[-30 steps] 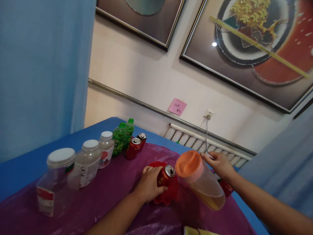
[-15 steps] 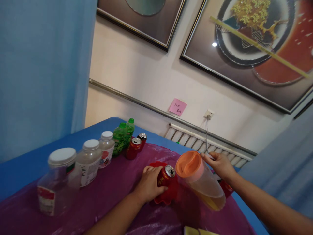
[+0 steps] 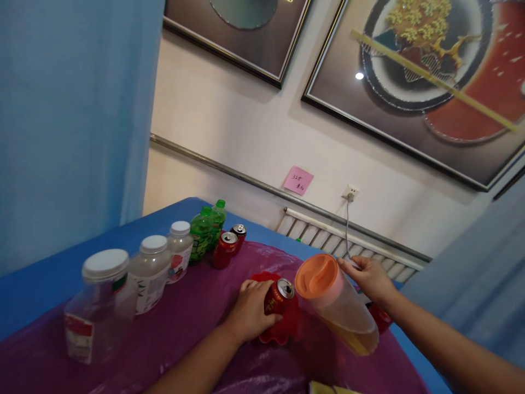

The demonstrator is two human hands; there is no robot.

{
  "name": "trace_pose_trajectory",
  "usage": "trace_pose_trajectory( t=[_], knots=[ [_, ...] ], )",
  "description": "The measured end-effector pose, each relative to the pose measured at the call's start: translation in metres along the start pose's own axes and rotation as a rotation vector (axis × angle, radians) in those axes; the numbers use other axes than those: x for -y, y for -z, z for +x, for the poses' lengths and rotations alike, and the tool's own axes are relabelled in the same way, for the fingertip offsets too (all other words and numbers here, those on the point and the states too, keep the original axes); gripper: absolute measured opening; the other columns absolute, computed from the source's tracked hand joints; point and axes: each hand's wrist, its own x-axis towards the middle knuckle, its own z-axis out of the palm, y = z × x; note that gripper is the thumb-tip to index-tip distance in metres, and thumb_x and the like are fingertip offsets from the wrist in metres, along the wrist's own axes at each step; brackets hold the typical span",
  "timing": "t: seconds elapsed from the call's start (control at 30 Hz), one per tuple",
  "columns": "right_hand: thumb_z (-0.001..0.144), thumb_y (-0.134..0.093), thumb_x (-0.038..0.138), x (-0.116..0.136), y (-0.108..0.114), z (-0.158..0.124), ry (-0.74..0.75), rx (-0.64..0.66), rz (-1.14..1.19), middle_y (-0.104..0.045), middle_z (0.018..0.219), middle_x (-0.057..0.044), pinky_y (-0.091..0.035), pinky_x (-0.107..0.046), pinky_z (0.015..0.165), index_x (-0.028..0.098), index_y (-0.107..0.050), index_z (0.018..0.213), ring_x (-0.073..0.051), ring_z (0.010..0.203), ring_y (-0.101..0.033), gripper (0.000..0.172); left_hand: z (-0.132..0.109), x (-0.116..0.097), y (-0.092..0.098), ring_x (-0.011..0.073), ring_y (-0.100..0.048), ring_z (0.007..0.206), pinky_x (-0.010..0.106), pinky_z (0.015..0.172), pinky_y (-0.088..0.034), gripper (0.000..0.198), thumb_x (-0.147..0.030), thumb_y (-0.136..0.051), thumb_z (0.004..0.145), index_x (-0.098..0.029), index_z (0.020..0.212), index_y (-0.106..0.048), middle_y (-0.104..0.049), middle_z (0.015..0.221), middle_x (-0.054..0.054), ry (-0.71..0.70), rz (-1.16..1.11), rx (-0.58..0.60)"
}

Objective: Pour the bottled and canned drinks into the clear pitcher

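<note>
My left hand (image 3: 253, 310) is wrapped round a red drink can (image 3: 275, 300) with an opened silver top. The can stands over a red scalloped dish (image 3: 288, 324); whether its base touches the dish is hidden. In my right hand (image 3: 371, 276) is the handle of a clear plastic pitcher (image 3: 342, 320) with an orange lid. It tilts toward the can, its lid just right of the can's top, and yellowish liquid lies low inside. Behind the pitcher, another red can (image 3: 380, 317) is partly covered.
Along the left stand clear jars with white lids (image 3: 105, 306), green bottles (image 3: 200, 232) and red cans (image 3: 225, 250). A purple plastic sheet (image 3: 184, 339) covers part of the blue table (image 3: 180, 210). Something yellow (image 3: 328, 388) lies at the front edge.
</note>
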Motion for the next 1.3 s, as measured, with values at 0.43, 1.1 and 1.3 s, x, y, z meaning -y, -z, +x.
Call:
trace_pose_trajectory(
  t=[0.43,1.1,1.3],
  knots=[
    [0.08,-0.058,0.062,-0.0011,0.0001,0.0001,-0.006,-0.005,0.01,-0.027,0.049,0.007,-0.021,-0.024,0.042,0.026,-0.032,0.053,-0.009,0.046,-0.026,0.053,-0.0003,-0.0008,0.0003,0.0317,-0.058,0.119,0.047,0.112,-0.03,0.07,-0.037,-0.086,0.061,-0.024,0.124,-0.061,-0.069,0.127,0.008,0.003,0.002,0.004],
    [0.08,-0.058,0.065,-0.0058,-0.0011,0.0002,-0.04,0.015,0.017,-0.029,0.048,0.007,-0.022,-0.024,0.041,0.025,-0.034,0.053,-0.009,0.045,-0.028,0.054,-0.0006,-0.0018,0.0013,0.0328,-0.059,0.117,0.049,0.111,-0.032,0.068,-0.038,-0.086,0.06,-0.023,0.122,-0.062,-0.069,0.126,0.009,-0.012,0.014,0.017],
    [0.081,-0.057,0.065,-0.0027,-0.0009,-0.001,-0.034,0.02,0.027,-0.029,0.048,0.007,-0.022,-0.024,0.041,0.025,-0.034,0.053,-0.009,0.046,-0.028,0.054,-0.0005,-0.0025,0.0017,0.0322,-0.06,0.116,0.047,0.11,-0.032,0.066,-0.038,-0.084,0.061,-0.024,0.12,-0.062,-0.07,0.123,0.007,-0.012,0.017,0.024]
  ],
)
